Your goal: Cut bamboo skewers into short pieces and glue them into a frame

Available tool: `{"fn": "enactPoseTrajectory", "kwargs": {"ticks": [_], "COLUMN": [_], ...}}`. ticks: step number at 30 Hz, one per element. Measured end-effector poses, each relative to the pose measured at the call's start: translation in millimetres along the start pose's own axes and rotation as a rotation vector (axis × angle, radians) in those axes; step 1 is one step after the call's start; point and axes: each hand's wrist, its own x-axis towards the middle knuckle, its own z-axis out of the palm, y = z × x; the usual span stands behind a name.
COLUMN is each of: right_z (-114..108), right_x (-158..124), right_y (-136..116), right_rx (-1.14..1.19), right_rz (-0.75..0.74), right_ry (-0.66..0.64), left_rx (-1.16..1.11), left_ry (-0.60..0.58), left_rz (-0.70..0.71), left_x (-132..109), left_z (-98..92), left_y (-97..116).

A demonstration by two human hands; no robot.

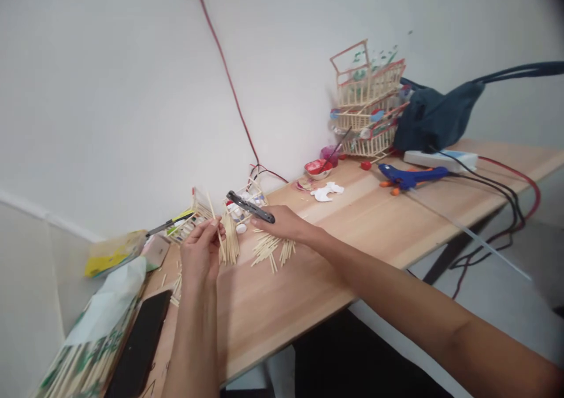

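Observation:
My left hand (203, 242) pinches a thin wooden stick (221, 240) that stands nearly upright between thumb and fingers. My right hand (282, 223) is closed around a dark grey, long-bodied hand tool (250, 206), whose far end points toward the stick. Its exact kind is hard to make out. Just behind my left fingers is a bundle of long sticks (231, 242). Below my right hand lie loose piles of short cut sticks (268, 248). Two small stick-built baskets (252, 197) (187, 226) stand against the wall, partly hidden by my hands and the tool.
Stacked stick-built baskets (370, 113) rise at the back right beside a dark blue bag (440, 113). A blue glue gun (412, 176) lies near a white power strip (440, 160) with trailing cables. A red-stained bowl (318, 170) sits behind. A black phone (141, 342) lies left, beside packaged sticks (90, 351).

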Motion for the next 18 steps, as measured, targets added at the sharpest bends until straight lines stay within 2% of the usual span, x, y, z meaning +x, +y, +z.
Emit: {"fn": "enactPoseTrajectory", "kwargs": {"ticks": [7, 13, 18], "right_z": [-2, -15, -20], "right_x": [-5, -6, -11], "right_y": [-22, -46, -53], "right_rx": [-0.148, -0.186, -0.269], "right_rz": [-0.009, 0.044, 0.058], "right_ry": [-0.197, -0.386, -0.377], "left_rx": [-0.032, -0.1, -0.151], "left_ry": [0.049, 0.055, 0.034], "left_rz": [-0.004, 0.015, -0.095], "left_x": [-2, -6, -13], "left_z": [-23.2, -26.1, -21.2], "left_y": [-11, -21, -26]}}
